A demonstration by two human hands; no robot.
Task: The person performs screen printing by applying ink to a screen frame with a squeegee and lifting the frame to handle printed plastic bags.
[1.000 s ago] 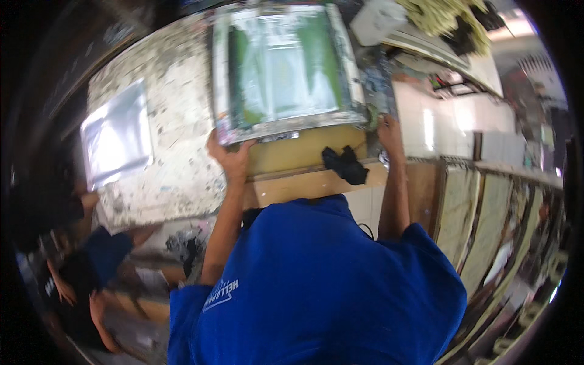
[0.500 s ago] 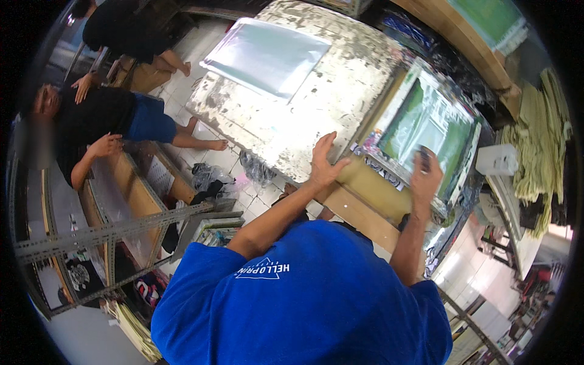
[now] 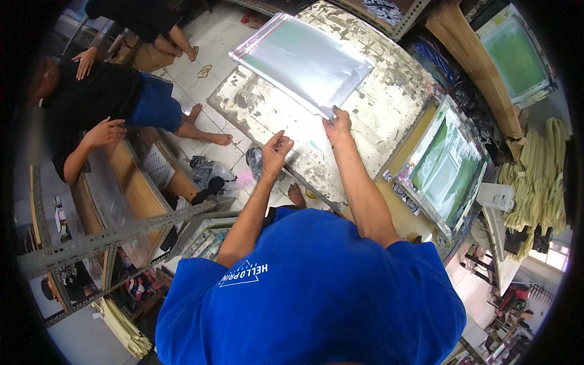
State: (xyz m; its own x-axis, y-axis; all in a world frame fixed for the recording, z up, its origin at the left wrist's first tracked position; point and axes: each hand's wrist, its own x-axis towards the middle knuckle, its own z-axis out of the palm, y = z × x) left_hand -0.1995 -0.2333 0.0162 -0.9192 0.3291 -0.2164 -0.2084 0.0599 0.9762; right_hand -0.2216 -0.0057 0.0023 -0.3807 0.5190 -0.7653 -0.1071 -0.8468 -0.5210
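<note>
A stack of clear plastic bags (image 3: 304,58) lies flat on the worn, paint-stained white tabletop (image 3: 380,131). My right hand (image 3: 337,126) is at the near corner of the stack, its thumb and fingertips closed on the plastic there. To its left, over the table's near edge, hovers my left hand (image 3: 276,153). Its fingers are loosely bent and a little apart, and I see nothing in them. At the table's right side rests a screen-printing frame (image 3: 435,143) with green mesh, clear of both hands.
Another green screen (image 3: 516,58) stands behind a long cardboard strip (image 3: 474,67) at the far right. A white plastic container (image 3: 496,196) is beside pale hanging cloths (image 3: 538,176). A metal-edged shelf rack (image 3: 97,237) is at left, near a seated person in black (image 3: 97,103).
My right hand has left the printing frame, where it held something dark, and moved left to the plastic bags. My left hand has drawn back and bent its fingers. The view has shifted.
</note>
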